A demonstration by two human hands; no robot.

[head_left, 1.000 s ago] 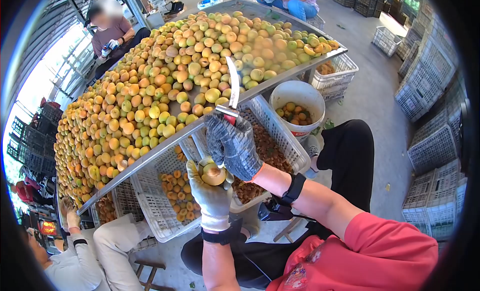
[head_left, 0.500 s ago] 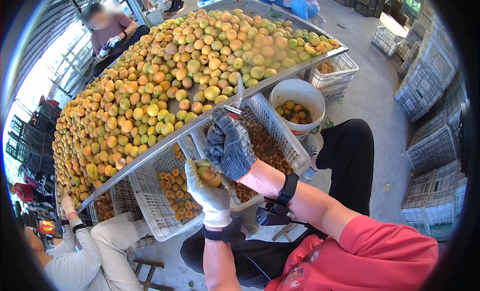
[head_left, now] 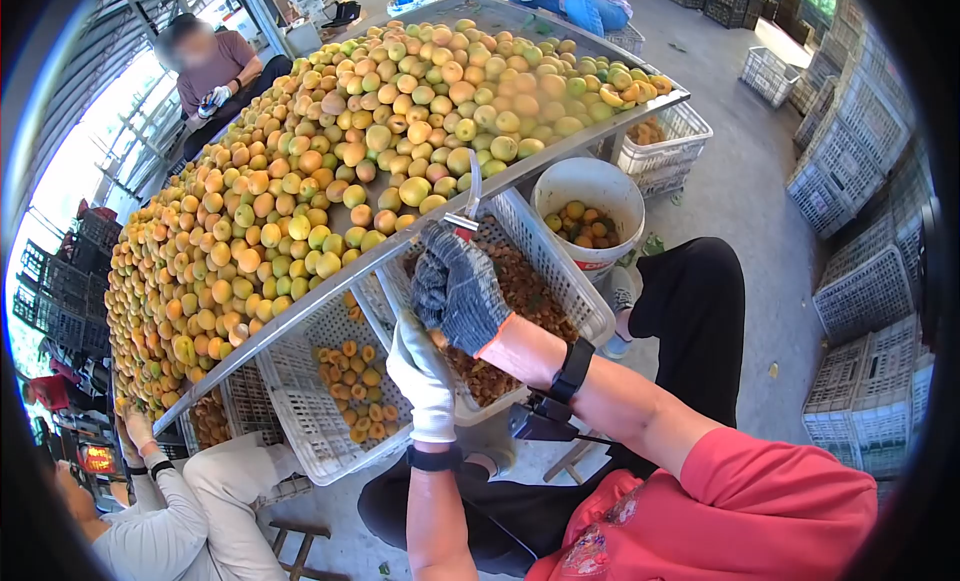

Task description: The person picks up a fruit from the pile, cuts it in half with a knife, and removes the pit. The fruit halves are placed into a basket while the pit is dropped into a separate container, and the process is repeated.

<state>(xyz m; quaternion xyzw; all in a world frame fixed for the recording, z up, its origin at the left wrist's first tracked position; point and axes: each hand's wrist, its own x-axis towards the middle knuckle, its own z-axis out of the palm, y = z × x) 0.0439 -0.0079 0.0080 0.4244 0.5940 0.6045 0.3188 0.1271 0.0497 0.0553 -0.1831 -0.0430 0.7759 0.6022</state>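
My right hand (head_left: 462, 286), in a dark grey knit glove, is closed around the red handle of a curved knife (head_left: 474, 189), its blade pointing up beside the table edge. My left hand (head_left: 418, 371), in a white glove, is closed just below it, almost touching. A small orange patch of an apricot (head_left: 437, 338) shows between the two gloves; most of it is hidden by the hands. Under them stands a crate (head_left: 560, 266) of brown apricot stones. Left of it, a white crate (head_left: 325, 461) holds halved apricots (head_left: 358, 386).
A heap of whole apricots (head_left: 300, 191) covers the metal-edged table (head_left: 560, 141). A white bucket (head_left: 590, 186) with some fruit stands right of the crates. Co-workers sit at left (head_left: 160, 521), far left (head_left: 215, 71) and the far side. Stacked crates (head_left: 860, 411) line the right.
My left hand has turned and moved up and right against my right hand, so the apricot it showed is now mostly covered. The knife stays in my right hand.
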